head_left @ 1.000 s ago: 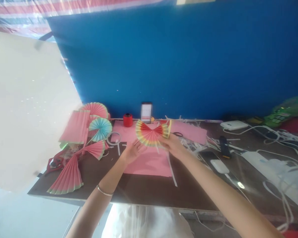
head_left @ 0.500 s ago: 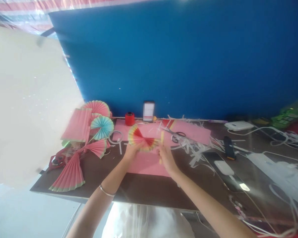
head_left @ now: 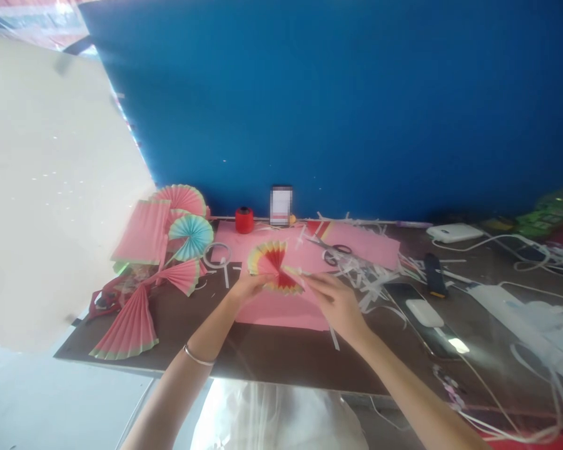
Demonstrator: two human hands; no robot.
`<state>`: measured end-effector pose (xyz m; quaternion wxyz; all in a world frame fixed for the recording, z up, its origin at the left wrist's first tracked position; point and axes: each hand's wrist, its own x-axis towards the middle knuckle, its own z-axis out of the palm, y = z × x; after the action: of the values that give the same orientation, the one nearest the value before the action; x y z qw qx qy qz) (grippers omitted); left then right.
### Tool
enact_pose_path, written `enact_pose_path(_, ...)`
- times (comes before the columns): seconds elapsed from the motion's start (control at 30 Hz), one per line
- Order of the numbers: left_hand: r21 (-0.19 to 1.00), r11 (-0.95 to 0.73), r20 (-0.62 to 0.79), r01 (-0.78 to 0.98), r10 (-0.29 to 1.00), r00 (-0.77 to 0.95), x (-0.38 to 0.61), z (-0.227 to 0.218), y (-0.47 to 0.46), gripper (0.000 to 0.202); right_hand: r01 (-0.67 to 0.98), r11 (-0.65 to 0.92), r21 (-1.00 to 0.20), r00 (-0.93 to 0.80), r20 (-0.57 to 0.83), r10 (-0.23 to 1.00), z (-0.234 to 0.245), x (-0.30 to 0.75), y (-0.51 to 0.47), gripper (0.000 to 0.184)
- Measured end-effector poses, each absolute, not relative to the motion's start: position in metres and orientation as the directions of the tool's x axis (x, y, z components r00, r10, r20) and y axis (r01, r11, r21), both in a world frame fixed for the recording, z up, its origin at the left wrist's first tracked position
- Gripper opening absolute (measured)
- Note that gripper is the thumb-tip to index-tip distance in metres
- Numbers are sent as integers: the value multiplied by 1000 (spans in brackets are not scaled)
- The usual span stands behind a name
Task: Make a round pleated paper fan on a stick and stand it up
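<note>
A round pleated paper fan (head_left: 271, 256), red in the middle with a yellow-green rim, is spread over pink paper (head_left: 281, 315) on the table, a gap showing at its right. My left hand (head_left: 252, 286) grips its lower left edge between thumb and fingers. On the other side, my right hand (head_left: 336, 303) has its fingers pressed together at a pale yellow folded end (head_left: 293, 271) of the fan. Just beyond the right hand lie scissors (head_left: 335, 252). A roll of white tape (head_left: 217, 255) rests left of the fan.
Pink fans (head_left: 130, 322) and a blue fan (head_left: 192, 236) lie at the left. A red spool (head_left: 244, 220) and an upright phone (head_left: 281, 206) stand at the back. White paper scraps (head_left: 368, 278), a dark phone (head_left: 420, 315) and cables spread over the right side.
My right hand has turned and come round to the fan's right side. The fan has turned, and the yellow strip that stood upright beside it now points sideways towards its middle.
</note>
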<state>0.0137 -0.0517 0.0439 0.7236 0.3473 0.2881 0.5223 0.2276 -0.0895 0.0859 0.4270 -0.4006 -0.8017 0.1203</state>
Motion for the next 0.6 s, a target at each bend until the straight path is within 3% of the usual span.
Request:
enact_pose_path(0.23, 797, 189, -52, -573, 967, 248, 14, 46, -53, 34, 581, 665, -470, -315, 623, 716, 86, 226, -92, 30)
enact_pose_path(0.6, 793, 183, -22, -581, 962, 273, 13, 41, -50, 38, 565, 666, -487, -322, 613, 721, 88, 222, -94, 29)
